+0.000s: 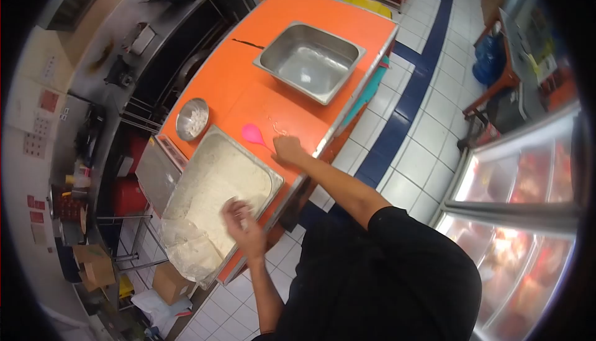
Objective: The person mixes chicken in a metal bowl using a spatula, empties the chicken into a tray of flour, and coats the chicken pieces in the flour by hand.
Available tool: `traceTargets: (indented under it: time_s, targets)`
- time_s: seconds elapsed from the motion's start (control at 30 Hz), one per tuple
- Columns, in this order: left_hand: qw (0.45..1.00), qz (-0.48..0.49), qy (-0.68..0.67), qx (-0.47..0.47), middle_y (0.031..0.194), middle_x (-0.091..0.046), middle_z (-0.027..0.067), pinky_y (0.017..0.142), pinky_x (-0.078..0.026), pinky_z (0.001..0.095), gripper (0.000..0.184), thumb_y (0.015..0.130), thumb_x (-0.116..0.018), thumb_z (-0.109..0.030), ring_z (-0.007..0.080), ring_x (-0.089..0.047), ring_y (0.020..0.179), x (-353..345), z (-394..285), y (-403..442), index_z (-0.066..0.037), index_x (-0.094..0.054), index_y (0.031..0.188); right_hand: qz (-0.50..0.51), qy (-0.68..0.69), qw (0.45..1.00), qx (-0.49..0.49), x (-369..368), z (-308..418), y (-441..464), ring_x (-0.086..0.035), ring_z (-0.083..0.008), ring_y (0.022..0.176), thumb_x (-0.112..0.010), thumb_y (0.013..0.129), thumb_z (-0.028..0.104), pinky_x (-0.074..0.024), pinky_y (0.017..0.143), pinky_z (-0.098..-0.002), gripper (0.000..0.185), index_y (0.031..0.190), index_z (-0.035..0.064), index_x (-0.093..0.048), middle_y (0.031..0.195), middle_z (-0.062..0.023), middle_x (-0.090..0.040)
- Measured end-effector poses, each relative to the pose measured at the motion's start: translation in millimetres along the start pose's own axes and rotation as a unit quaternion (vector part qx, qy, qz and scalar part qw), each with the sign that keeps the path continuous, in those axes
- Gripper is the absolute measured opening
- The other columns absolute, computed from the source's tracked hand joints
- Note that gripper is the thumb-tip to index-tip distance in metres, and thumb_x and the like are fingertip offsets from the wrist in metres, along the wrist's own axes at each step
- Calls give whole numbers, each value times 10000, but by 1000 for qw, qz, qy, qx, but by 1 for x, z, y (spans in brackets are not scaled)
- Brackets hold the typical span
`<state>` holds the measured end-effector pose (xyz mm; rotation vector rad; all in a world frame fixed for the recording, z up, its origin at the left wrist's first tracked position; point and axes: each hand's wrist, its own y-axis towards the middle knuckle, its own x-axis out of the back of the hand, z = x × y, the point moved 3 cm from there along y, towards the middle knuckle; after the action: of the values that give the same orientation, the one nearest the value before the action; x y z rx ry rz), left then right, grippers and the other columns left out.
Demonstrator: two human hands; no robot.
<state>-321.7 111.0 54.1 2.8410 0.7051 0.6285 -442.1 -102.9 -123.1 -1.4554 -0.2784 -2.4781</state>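
Observation:
Over a steel tray (277, 178) of white flour (217, 187), my left hand (243, 224) has its fingers loosely curled and apart, slightly blurred, with white powder on them. My right hand (288, 150) is closed at the handle end of a pink spoon (252, 133), just beyond the tray's edge; the fingers partly hide the handle. Small pale bits (279, 128) lie on the orange table beside that hand. A clear plastic bag (189, 251) rests over the tray's near left corner. Left of the tray's far end sits a metal bowl (192, 119) with white pieces in it.
An empty deep steel pan (309, 61) stands farther up the orange table (242, 80). A flat metal scale (158, 170) is beside the tray's left side. Glass-door fridges (515, 248) stand at the right, a stove and counter at the left. Cardboard boxes (171, 284) are at lower left.

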Motion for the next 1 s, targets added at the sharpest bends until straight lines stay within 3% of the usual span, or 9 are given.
traceTargets:
  time_s: [0.13,0.37,0.5,0.57,0.7,0.77,0.83,0.93,1.0]
  targets:
    - [985,130,-79,83,1103,-645,157,879,-501,316,351,995,-521,-74,185,-639,995,-101,6,25,38,-479,1326,-20,90,994,56,-37,-34,14,-701,-384,771,-625,794,115,-564,638,-467,121,802,1,-666,820,-207,-694]
    - [932,126,-159,299,1075,-617,100,815,-494,297,372,1065,-471,-286,162,-599,970,-200,49,75,26,-512,1265,55,265,962,-35,132,-38,-38,-652,-448,765,-608,864,175,-526,691,-500,195,837,-17,-624,796,-252,-660]
    - [968,198,-9,152,770,-601,129,626,-482,376,257,1043,-502,-264,216,-644,752,-248,29,148,-14,-559,1029,66,264,962,5,202,-67,-37,-679,-398,774,-599,901,190,-541,689,-460,199,992,23,-655,857,-200,-688]
    - [926,152,324,-117,719,-631,182,570,-489,414,194,1004,-518,-190,292,-681,685,-274,-7,203,-5,-567,1031,-31,248,966,-65,254,-101,-29,-694,-328,741,-605,917,177,-535,650,-439,218,1086,46,-647,851,-141,-699]
    - [799,253,522,-159,828,-713,165,593,-540,446,253,919,-558,-126,317,-720,739,-339,-4,287,12,-607,1125,-254,49,954,-151,286,-213,6,-669,-295,751,-658,925,209,-528,696,-412,309,1179,36,-630,984,-149,-675]
    - [751,265,579,-174,834,-723,148,606,-555,452,272,893,-572,-121,315,-724,737,-363,9,300,13,-643,1118,-255,51,953,-154,291,-254,30,-656,-325,803,-646,936,235,-524,705,-436,304,1163,35,-614,968,-164,-650]
    - [641,429,610,-184,835,-733,147,648,-574,450,230,863,-586,-152,310,-735,780,-380,20,292,-19,-726,987,-251,52,954,-154,293,-282,46,-643,-356,855,-633,948,261,-519,715,-459,304,1147,34,-599,952,-179,-625]
    - [699,425,561,-127,839,-730,181,666,-576,460,218,859,-576,-175,336,-730,784,-384,19,279,-46,-750,838,-72,167,963,-198,290,-303,72,-667,-396,898,-587,970,248,-516,795,-489,323,1180,4,-612,1017,-228,-677]
    - [711,434,536,-137,816,-722,190,652,-569,469,223,876,-572,-193,349,-724,765,-395,12,271,-52,-740,838,-64,180,966,-175,288,-313,81,-671,-402,908,-588,967,242,-518,797,-488,316,1171,2,-618,1022,-238,-684]
